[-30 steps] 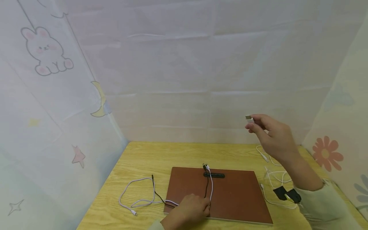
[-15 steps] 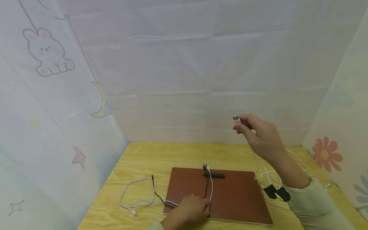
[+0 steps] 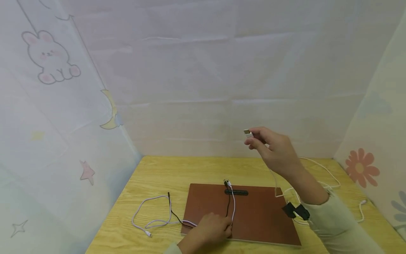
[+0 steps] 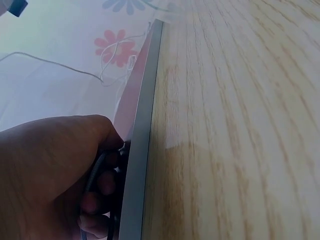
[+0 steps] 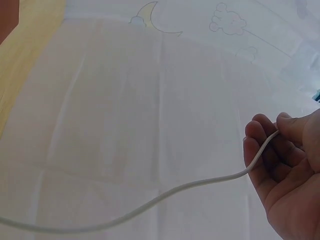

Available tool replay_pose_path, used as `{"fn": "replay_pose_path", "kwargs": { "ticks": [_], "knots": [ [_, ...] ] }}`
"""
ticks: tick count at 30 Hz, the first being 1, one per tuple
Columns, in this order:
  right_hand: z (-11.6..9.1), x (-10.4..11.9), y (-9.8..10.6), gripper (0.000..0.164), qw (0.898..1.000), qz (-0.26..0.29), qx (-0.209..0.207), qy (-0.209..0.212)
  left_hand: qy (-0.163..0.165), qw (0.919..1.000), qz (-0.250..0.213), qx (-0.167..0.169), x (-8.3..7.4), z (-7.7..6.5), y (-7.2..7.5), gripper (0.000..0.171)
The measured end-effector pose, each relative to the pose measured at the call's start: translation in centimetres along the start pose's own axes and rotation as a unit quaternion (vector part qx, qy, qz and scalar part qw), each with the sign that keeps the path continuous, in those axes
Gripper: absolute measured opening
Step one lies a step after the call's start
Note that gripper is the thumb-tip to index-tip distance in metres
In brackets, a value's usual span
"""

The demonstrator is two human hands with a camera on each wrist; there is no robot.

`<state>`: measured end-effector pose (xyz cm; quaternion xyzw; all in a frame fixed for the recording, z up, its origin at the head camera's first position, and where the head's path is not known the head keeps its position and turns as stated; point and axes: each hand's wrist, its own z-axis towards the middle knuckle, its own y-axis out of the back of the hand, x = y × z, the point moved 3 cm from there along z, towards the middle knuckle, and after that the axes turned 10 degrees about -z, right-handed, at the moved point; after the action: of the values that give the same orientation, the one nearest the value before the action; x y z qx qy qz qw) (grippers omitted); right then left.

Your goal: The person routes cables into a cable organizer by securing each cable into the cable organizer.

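My right hand (image 3: 279,151), raised in front of the back wall, pinches a white USB plug (image 3: 248,133) between thumb and fingers. From it a white cable (image 5: 185,187) hangs down in a long curve. On the front part of the brown board (image 3: 260,218) my left hand (image 3: 209,231) holds a black cable (image 3: 228,206) and a white cable (image 3: 234,208) against its surface. The left wrist view shows those fingers curled round dark cable beside the board's silver edge. Both cables run up over a black cable holder strip (image 3: 240,192), their USB plugs lying past the board's far edge.
Left of the board lie the looped tail of a white cable (image 3: 136,211) and a thin black cable end (image 3: 169,195). At the right, white cable loops lie near a black cable tie (image 3: 296,211). A white plug (image 3: 363,202) rests by the right wall.
My right hand has moved left with the white USB plug, drawing its cable along, and the loops on the right have shifted. The left hand has stayed in place.
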<state>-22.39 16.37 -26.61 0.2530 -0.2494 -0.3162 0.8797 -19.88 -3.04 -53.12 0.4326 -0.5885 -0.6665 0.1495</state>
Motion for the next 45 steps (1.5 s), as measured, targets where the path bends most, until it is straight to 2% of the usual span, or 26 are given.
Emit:
{"fn": "replay_pose_path", "kwargs": {
  "ticks": [11,19,24,27,34,45],
  "knots": [
    [1.7,4.1,-1.6,0.02,0.998,0.048,0.044,0.023,0.004,1.0,-0.001,-0.003,0.1,0.1,0.0,0.026],
    [3.0,7.8,-2.0,0.02,0.993,0.076,0.038,0.088,0.01,0.9999,0.003,0.003,0.3,0.0,0.2,0.027],
    [3.0,8.5,-2.4,0.018,0.989,0.102,0.049,0.097,0.008,0.9999,0.007,-0.007,0.4,-0.1,0.2,0.028],
    [2.8,7.9,-2.9,0.017,0.987,0.121,0.065,0.077,0.008,0.9999,0.006,-0.011,0.5,0.0,0.2,0.029],
    [0.9,4.7,-4.8,0.018,0.979,0.163,0.122,-0.027,0.003,0.9999,0.006,-0.014,0.4,-0.1,0.1,0.028],
    [-2.2,1.2,-6.7,0.018,0.962,0.192,0.16,-0.114,0.015,0.9998,0.01,-0.012,0.6,0.1,0.1,0.025]
  ]
}}
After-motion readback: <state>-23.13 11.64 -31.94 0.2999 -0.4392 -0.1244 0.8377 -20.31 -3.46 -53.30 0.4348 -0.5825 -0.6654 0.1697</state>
